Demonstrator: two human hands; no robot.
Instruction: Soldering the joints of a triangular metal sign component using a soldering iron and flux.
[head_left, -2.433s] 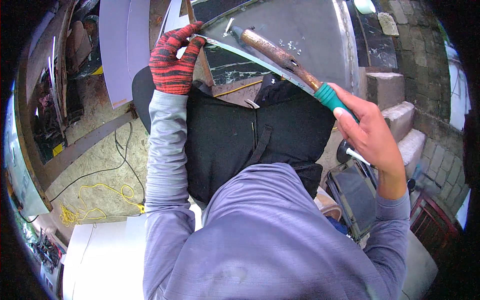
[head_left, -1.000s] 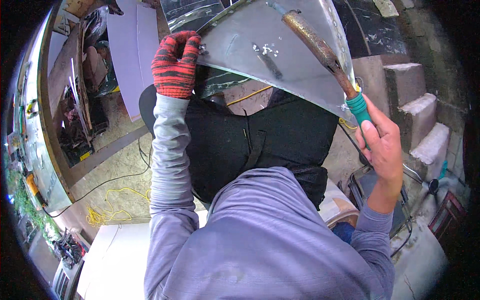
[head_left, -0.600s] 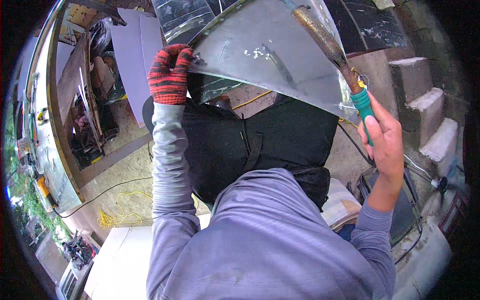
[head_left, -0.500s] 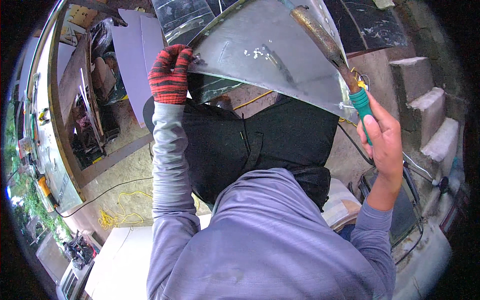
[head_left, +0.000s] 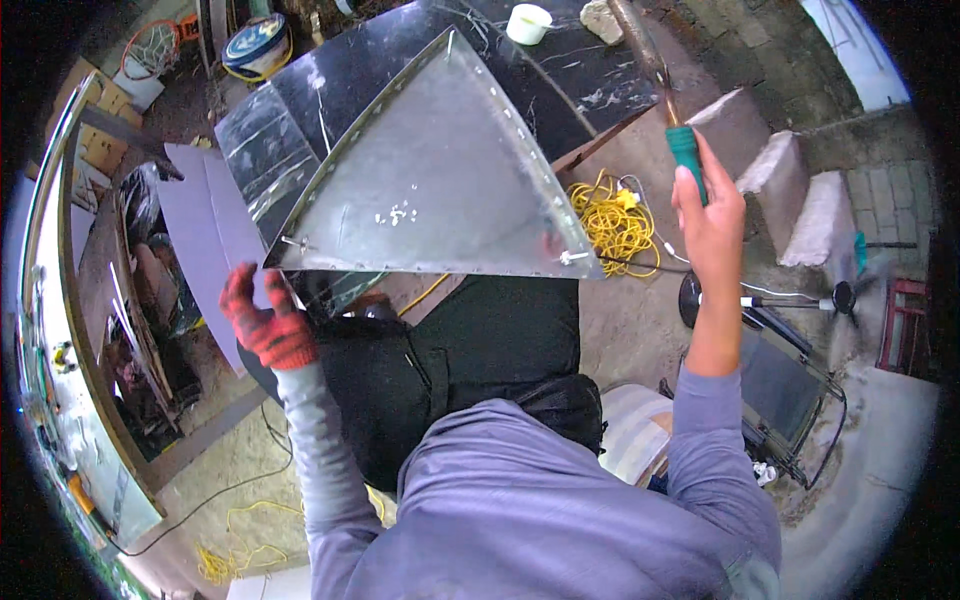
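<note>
The metal triangle (head_left: 430, 165) was seen ahead, nearer the spread left hand (head_left: 272, 328) than the right hand (head_left: 712, 208) gripping a tool (head_left: 685, 150).

The upper picture edge cuts off the green-handled tool (head_left: 664, 88).

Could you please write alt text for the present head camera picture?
A person's bare right hand grips a green-handled tool to the right of a triangular grey panel; the left hand, in a red-and-black glove, is open near the panel's left corner. A coiled yellow cable lies beside the panel's right corner.
</note>
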